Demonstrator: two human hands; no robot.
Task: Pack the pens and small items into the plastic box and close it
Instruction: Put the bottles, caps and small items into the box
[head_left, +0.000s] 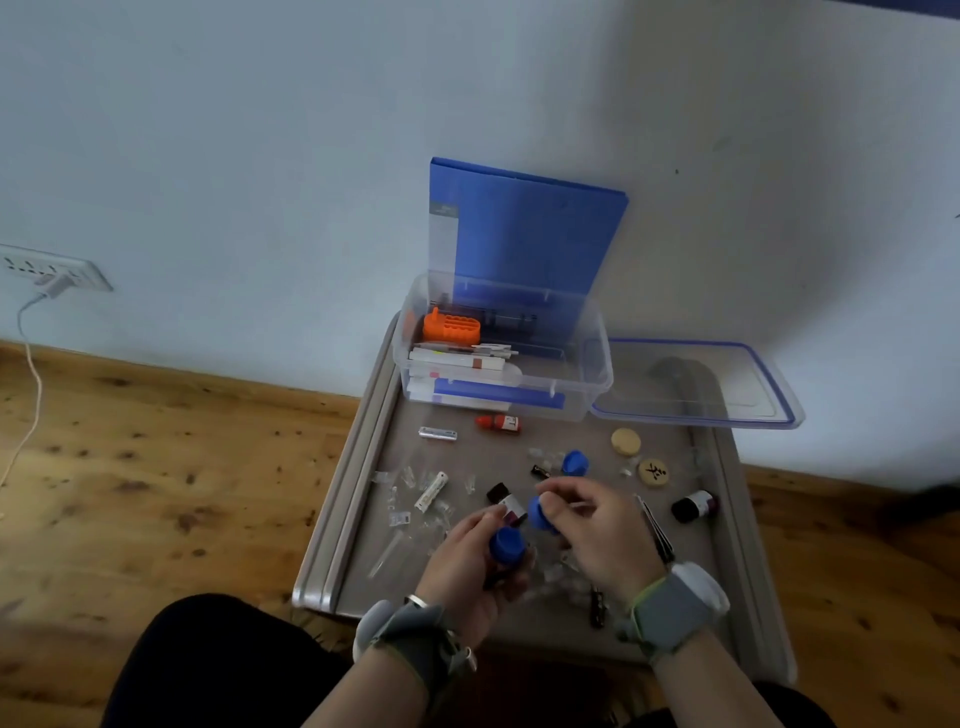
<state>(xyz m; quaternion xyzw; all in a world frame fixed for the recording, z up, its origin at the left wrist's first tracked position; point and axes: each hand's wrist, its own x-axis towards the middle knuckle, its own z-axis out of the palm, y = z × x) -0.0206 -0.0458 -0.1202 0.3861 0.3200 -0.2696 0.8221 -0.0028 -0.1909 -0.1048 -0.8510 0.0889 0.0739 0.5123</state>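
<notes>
The clear plastic box (592, 384) stands open at the back of the grey tray table (363, 467), with an orange holder (450, 327) and several pens and flat packs inside. Its clear blue-rimmed lid (696, 387) lies to the right. My left hand (467, 561) grips a blue bottle cap (506, 543) together with a dark item. My right hand (597, 530) pinches a second blue cap (540, 512). A third blue cap (575, 462) lies just beyond my hands.
Loose on the table lie a red dropper bottle (498, 423), a silver stick (438, 434), two round wooden discs (625, 441), a dark vial (693, 506), a white tube (431, 491) and several clear plastic bits. A blue folder (524, 228) leans on the wall behind the box.
</notes>
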